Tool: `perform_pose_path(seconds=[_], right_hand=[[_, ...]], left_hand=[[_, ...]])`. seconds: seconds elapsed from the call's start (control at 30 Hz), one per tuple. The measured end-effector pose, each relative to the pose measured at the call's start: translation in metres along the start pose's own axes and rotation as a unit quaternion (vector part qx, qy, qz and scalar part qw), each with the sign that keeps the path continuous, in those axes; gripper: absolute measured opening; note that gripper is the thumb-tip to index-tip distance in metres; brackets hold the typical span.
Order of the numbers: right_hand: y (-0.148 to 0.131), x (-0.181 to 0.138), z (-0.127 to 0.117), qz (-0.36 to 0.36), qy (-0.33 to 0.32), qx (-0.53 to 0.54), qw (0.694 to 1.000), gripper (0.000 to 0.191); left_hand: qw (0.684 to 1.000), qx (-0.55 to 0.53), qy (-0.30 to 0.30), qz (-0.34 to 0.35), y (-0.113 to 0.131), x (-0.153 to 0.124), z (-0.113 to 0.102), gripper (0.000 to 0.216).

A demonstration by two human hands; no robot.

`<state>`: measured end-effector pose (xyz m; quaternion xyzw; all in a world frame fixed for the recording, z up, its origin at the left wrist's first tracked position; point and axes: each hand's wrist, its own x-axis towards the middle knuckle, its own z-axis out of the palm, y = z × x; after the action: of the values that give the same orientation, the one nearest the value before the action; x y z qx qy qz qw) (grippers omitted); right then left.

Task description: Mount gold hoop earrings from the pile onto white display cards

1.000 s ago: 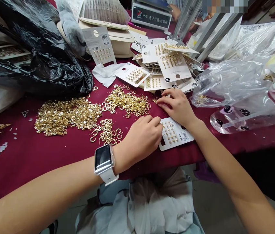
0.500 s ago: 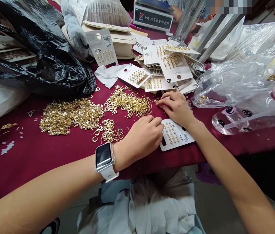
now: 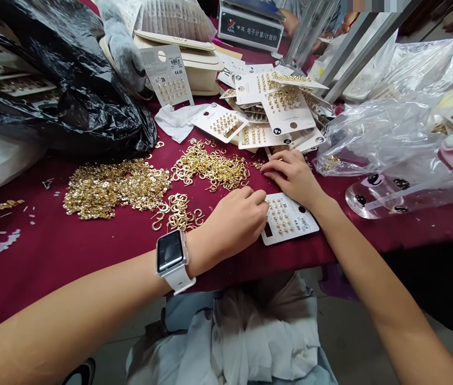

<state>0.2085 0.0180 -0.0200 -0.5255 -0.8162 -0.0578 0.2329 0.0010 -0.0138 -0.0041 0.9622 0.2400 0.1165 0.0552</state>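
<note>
My left hand (image 3: 236,219), with a white smartwatch (image 3: 171,259) on the wrist, rests curled on the left edge of a white earring card (image 3: 290,219) lying on the dark red tablecloth (image 3: 69,246). Its fingers are pressed together at the card's edge. My right hand (image 3: 292,174) lies just beyond the card, fingers bent and pinched down among small gold earrings (image 3: 256,164) at the fringe of a heap of gold hoops (image 3: 210,166). What the fingertips hold is too small to see.
Two more gold piles lie left, a broad one (image 3: 109,187) and larger hoops (image 3: 178,211). Filled earring cards (image 3: 278,107) are stacked behind. A black bag (image 3: 61,91) sits far left, clear plastic bags (image 3: 390,123) right, a weighing scale (image 3: 250,27) at the back.
Both hands stay nearly in place; the fingers of the right hand shift slightly among the small earrings. The view moved a little.
</note>
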Motion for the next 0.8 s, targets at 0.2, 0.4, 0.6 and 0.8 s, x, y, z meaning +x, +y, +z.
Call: perform_pose_path(seconds=[0.2, 0.4, 0.6, 0.8], right_hand=[[0.000, 0.006, 0.005, -0.005, -0.022, -0.010, 1.000, 0.010], [-0.018, -0.001, -0.022, 0.024, -0.014, 0.065, 0.997, 0.010], [-0.070, -0.040, -0.051, 0.051, -0.008, 0.097, 0.994, 0.010], [-0.075, -0.051, -0.038, 0.075, -0.029, 0.098, 0.992, 0.010]], left_hand=[[1.000, -0.015, -0.009, -0.016, 0.000, 0.002, -0.003, 0.027], [0.998, -0.043, -0.012, -0.035, -0.001, 0.003, -0.005, 0.026], [0.995, -0.078, -0.016, -0.054, -0.003, 0.005, -0.004, 0.023], [0.994, -0.096, -0.016, -0.059, -0.003, 0.005, -0.004, 0.023]])
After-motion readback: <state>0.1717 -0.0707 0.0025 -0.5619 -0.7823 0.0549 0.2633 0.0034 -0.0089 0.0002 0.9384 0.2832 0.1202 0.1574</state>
